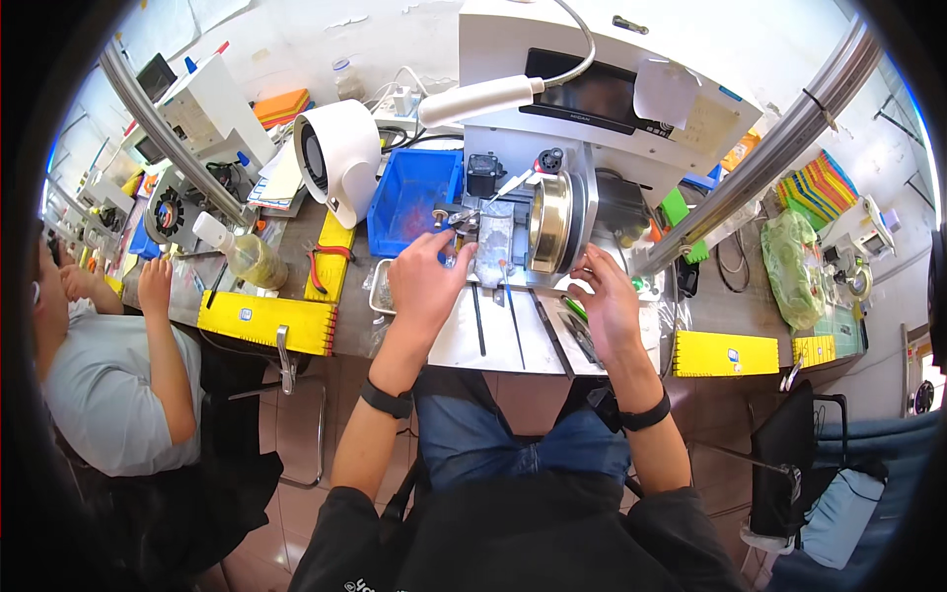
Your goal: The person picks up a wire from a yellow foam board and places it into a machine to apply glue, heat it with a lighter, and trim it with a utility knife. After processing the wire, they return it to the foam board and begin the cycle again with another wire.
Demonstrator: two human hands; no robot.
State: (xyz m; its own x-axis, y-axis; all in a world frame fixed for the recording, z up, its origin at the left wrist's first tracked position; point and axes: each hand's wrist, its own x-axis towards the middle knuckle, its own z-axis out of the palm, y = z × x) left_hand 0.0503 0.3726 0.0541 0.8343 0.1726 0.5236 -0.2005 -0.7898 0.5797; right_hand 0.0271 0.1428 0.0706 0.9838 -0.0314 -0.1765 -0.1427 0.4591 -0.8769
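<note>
A bench machine with a gold-coloured wheel (549,225) and a small metal clamp fixture (464,219) stands in front of me. My left hand (426,284) is at the fixture, its thumb and forefinger bent and apart; no held thing shows between them. Close to the right side of the wheel is my right hand (610,304), fingers loosely curved and apart, with nothing visible in them. Between the hands lies a grey, powder-stained block (496,242). Thin rods (515,326) rest on the white board (456,335) below it.
A blue bin (406,187) and a white fan-like unit (335,158) stand left of the machine. Overhead hangs a white lamp (481,101). Red-handled pliers (318,268) lie on a yellow strip. Tweezers (578,337) lie by my right hand. Another person (128,385) sits at left.
</note>
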